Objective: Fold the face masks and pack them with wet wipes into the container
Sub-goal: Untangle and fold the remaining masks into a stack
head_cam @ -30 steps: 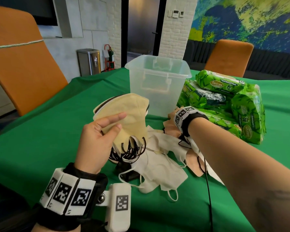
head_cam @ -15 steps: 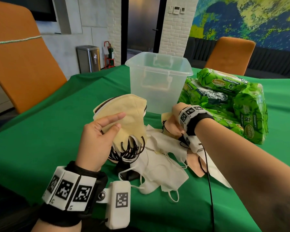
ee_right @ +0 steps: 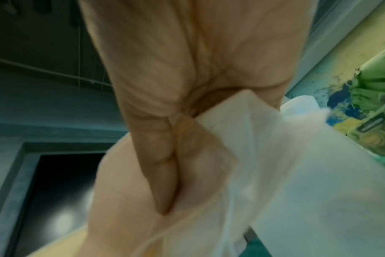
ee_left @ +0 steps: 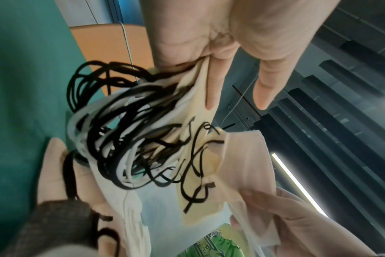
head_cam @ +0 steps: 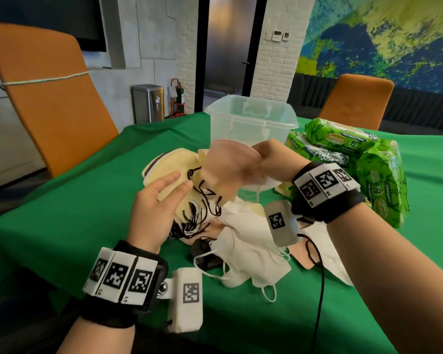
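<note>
My left hand (head_cam: 161, 200) holds up a stack of folded cream masks (head_cam: 172, 164) (ee_left: 200, 97), thumb behind and fingers straight along the front; black and white ear loops (ee_left: 125, 128) dangle below it. My right hand (head_cam: 269, 159) (ee_right: 169, 156) pinches a pink mask (head_cam: 225, 169) (ee_left: 248, 161) and holds it in the air just right of the stack, in front of the clear plastic container (head_cam: 251, 121). Green wet-wipe packs (head_cam: 343, 144) are piled to the right of the container. Loose white masks (head_cam: 251, 254) and a pink one lie on the green table (head_cam: 62, 213).
An orange chair (head_cam: 51, 98) stands at the table's left edge and another (head_cam: 356, 98) behind the wipes. A black cable (head_cam: 320, 282) runs from my right wrist across the table. A black object (head_cam: 202, 254) lies partly under the white masks.
My right hand has come up from the pile near the wipes, lifting a pink mask leftward to the stack. The left hand still holds the cream stack in about the same place.
</note>
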Tool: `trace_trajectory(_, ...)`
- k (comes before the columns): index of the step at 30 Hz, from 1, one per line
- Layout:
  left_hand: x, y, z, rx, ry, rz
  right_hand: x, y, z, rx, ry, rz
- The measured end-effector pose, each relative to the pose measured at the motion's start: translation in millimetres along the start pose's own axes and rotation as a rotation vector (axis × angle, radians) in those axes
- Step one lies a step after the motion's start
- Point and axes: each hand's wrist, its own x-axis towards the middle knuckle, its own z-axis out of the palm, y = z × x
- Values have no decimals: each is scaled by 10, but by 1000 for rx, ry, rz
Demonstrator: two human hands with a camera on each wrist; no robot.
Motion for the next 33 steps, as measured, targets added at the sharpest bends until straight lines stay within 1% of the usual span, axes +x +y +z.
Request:
trace_trajectory(2,-16,18,-20,16,23,-3,-70,-19,12,54,-31,-8)
trace_trajectory(5,-28,12,-38,51,31,-6,-115,47,110,135,-145,2)
trace_trajectory(7,-38,-6,-45,73,24,-12,-132,92,210,145,-199,11)
trace_trajectory(11,-54,-63,-39,98,-19,-31,-162,135,352,177,-227,4)
trace_trajectory(15,-51,-72,-39,123,-7,-22,-170,122,393,191,-117,-51)
trace_trajectory(19,-57,-69,-32,204,15,58,-143,71,375,250,71,-64)
trace_trajectory(21,-80,-39,14,238,-3,94,-143,-4,382,325,138,-74)
trace_trajectory(22,-98,-10,46,235,-29,101,-151,-52,401,357,147,-89)
trace_trajectory(24,-140,43,103,128,-105,98,-193,-167,465,376,119,-149)
trace_trajectory(27,-164,54,129,-29,-194,101,-290,-311,547,408,11,-239)
trace_trajectory(29,-165,53,104,-100,-190,73,-350,-368,546,442,-63,-254)
trace_trajectory(31,-169,59,81,-152,-153,34,-373,-379,534,499,-132,-225)
trace_trajectory(33,-176,62,78,-165,-113,9,-382,-380,539,543,-162,-200)
